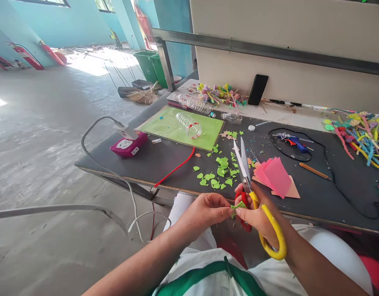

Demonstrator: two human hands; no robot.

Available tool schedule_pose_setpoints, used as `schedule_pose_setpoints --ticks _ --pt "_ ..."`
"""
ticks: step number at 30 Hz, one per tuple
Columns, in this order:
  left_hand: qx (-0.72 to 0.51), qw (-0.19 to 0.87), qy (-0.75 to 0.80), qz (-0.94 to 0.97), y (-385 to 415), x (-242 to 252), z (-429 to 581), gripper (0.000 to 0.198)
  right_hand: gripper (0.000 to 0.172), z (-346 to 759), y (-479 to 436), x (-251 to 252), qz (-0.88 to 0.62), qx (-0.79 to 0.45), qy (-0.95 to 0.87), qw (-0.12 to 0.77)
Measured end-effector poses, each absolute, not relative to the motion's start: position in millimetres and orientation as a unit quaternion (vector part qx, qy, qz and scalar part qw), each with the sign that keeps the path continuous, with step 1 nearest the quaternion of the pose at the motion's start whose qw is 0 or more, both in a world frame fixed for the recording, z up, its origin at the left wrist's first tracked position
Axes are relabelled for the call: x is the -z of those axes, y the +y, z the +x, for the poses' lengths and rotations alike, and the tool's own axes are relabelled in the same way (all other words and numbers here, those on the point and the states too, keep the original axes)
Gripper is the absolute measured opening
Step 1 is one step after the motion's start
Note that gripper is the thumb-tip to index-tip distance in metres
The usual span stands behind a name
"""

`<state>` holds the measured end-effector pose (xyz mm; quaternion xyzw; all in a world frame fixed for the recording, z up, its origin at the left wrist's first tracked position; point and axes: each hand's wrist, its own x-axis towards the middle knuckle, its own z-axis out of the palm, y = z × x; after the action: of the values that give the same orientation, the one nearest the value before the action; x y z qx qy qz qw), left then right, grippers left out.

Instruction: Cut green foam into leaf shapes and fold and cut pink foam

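My left hand (206, 209) pinches one edge of a small folded piece of green paper (238, 206) between thumb and fingers. My right hand (259, 218) has its thumb on the same piece. Looped in that right hand is a pair of scissors (245, 174) with one yellow and one red handle. Their blades point away from me, slightly apart, and are clear of the green paper. Just beyond my hands, cut green paper scraps (222, 170) lie scattered on the dark table (173, 166). Pink paper squares (274, 176) are stacked right of the scissors, over some peach ones.
A green board (158, 123) carries a clear plastic bottle (189, 125). At left stands a magenta power adapter (129, 144) with a white cable. Farther right are a blue glue gun (297, 144), its black cord and bundles of coloured stems (359, 137). A phone (258, 89) leans against the back panel.
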<state>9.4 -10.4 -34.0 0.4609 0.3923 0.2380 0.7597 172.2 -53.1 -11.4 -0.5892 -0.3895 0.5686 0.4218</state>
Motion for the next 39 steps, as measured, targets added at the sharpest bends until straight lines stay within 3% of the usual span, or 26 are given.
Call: schedule_pose_setpoints --ticks 5,11,21,39 --pt "-0.252 0.769 0.379 0.448 -10 39 10 0.027 0.037 173 -53 7 -0.593 -0.559 -0.419 0.4" --pt "-0.41 0.767 0.354 0.345 -4 37 4 0.019 0.045 181 -60 2 -0.59 -0.53 -0.441 0.419" --pt "-0.571 0.656 0.363 0.333 10 7 -26 0.015 0.055 181 -81 6 -0.574 -0.584 -0.441 0.368" --pt "-0.493 0.726 0.329 0.349 -6 18 -13 0.016 0.064 183 -75 33 -0.566 -0.54 -0.522 0.34"
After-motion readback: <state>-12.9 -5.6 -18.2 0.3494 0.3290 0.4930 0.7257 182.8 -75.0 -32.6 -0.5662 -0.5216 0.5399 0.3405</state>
